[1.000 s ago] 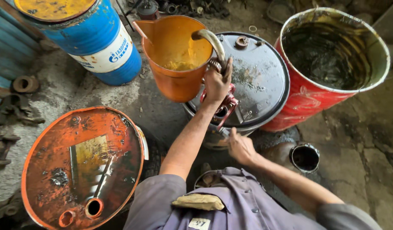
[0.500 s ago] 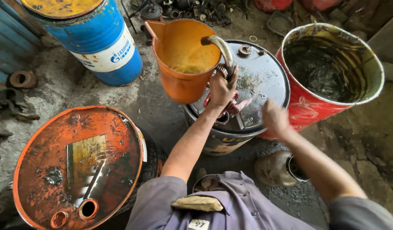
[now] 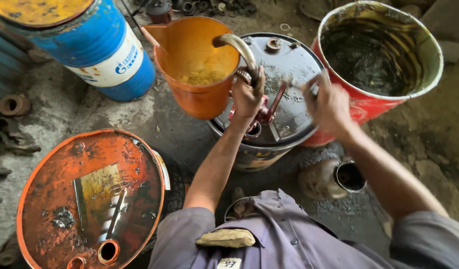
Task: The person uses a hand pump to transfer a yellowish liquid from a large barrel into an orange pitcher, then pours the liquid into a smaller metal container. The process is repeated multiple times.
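While the left hand (image 3: 247,97) is clenching the curved metal spout (image 3: 238,49) of the red hand pump (image 3: 264,112), the right hand (image 3: 329,102) is closing round the pump's crank handle (image 3: 311,87), though motion blur is making its grip hard to read. The pump is standing on the lid of the dark steel drum (image 3: 284,74), near the drum's front edge. Just left of that drum, the orange jug (image 3: 194,65) is sitting with its mouth under the spout's tip, a little yellowish liquid lying in its bottom. Right of the dark drum, and touching it, the open red drum (image 3: 384,55) is showing black residue inside. Well to the left of the dark drum, a blue drum (image 3: 100,50) is standing, and nearer the person an orange lidded drum (image 3: 90,199) is lying close by. A small rusty pot (image 3: 334,177) is resting on the ground just in front of the dark drum.

Judging from this, doing the step well is meaning keeping the spout steady over the jug's middle, turning the crank evenly rather than jerking it, and watching the level so nothing is splashing over the rim or down the drum's oily lid.
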A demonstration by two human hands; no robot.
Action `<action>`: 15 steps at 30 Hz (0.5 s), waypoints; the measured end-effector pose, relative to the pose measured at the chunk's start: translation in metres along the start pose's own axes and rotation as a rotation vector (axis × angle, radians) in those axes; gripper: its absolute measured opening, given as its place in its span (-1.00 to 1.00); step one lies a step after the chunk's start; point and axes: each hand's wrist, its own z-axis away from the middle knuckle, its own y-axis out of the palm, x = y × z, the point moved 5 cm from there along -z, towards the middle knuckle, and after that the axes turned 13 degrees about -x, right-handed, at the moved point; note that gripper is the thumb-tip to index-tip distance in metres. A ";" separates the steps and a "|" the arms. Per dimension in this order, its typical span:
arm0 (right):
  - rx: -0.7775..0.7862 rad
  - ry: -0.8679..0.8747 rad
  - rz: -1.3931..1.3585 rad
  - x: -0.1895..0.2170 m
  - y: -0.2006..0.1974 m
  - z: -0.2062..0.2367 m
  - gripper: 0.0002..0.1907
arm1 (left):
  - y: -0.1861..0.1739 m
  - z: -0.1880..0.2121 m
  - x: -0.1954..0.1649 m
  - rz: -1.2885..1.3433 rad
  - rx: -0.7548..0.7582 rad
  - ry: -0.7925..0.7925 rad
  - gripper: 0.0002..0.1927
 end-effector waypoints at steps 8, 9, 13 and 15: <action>-0.042 -0.329 0.114 -0.041 0.107 0.119 -0.87 | 0.000 0.005 0.016 -0.083 -0.026 0.075 -0.75; 0.165 -0.172 0.267 -0.029 0.129 0.139 -0.75 | 0.000 0.003 0.016 -0.085 -0.029 0.110 -0.75; 0.410 0.042 -0.187 0.058 0.108 0.179 -0.69 | 0.001 0.004 0.019 -0.074 -0.061 0.078 -0.79; 0.375 0.036 -0.374 0.088 0.065 0.159 -0.65 | 0.001 0.006 0.022 -0.045 -0.079 0.017 -0.78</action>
